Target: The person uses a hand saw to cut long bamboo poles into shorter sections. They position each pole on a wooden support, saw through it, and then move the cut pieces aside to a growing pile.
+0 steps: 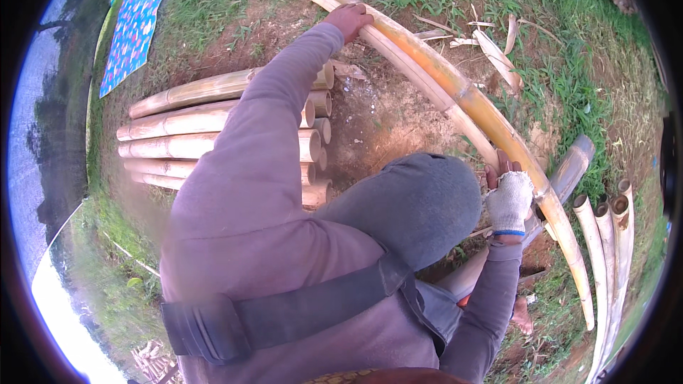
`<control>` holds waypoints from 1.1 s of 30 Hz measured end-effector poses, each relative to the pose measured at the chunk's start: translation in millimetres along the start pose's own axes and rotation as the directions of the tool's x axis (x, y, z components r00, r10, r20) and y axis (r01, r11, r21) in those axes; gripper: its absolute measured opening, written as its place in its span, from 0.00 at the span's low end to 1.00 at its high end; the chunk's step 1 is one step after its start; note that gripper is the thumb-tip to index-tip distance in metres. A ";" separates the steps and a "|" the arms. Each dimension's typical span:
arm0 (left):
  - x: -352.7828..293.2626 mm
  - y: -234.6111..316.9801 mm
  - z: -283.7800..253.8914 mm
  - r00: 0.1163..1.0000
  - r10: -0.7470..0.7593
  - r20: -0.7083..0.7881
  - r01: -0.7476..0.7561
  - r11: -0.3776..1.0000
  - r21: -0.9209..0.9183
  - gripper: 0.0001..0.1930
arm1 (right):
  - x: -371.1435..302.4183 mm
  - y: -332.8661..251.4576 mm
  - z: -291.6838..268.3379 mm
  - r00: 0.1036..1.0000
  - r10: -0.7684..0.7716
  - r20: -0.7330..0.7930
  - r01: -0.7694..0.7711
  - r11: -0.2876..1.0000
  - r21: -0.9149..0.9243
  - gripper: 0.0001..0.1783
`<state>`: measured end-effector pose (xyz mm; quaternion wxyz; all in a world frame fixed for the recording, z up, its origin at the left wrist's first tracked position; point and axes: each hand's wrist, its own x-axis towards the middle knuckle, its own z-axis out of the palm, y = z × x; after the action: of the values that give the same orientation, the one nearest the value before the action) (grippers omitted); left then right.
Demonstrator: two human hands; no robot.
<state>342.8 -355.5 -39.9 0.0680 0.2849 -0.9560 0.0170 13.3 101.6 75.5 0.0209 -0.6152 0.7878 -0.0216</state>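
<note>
A long yellow-orange bamboo pole runs from the far middle to the near right. Along its left side lies a paler, shorter bamboo pole. My bare left hand is closed over the paler pole toward its far end, with the arm stretched out. At the near end of that pole is my right hand, in a white knitted glove that leaves the fingertips bare. Its fingers curl about the pole's end, close beside the yellow-orange one. Part of the right hand's grip is hidden by the glove.
Cut bamboo lengths lie stacked at the left. Several long poles stretch along the right edge, near a grey, thick bamboo piece. Split scraps litter the grass. A blue patterned cloth is at the far left.
</note>
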 end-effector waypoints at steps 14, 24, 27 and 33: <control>71.0 265.5 -33.9 0.908 0.416 -0.049 -0.415 0.880 -0.230 0.53 | 48.4 90.4 22.8 0.961 0.273 -0.043 -0.270 0.961 0.063 0.23; 130.0 383.4 -19.9 0.789 0.544 0.286 -0.462 0.831 -0.309 0.44 | -43.5 82.6 41.9 0.752 0.486 -0.446 -0.483 0.866 0.129 0.26; 127.1 385.4 -23.0 0.789 0.561 0.251 -0.472 0.814 -0.338 0.46 | -159.2 81.0 59.8 0.375 0.790 -0.484 -0.733 0.573 0.367 0.26; 139.6 439.9 -30.1 0.768 0.548 0.333 -0.471 0.834 -0.287 0.53 | -326.2 84.4 127.6 -0.121 0.990 0.067 -0.940 -0.137 0.313 0.30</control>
<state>-9.9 -60.8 12.1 -0.1103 0.0034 -0.9874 -0.1134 18.1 437.5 -54.8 0.0334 0.1900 0.9680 -0.1606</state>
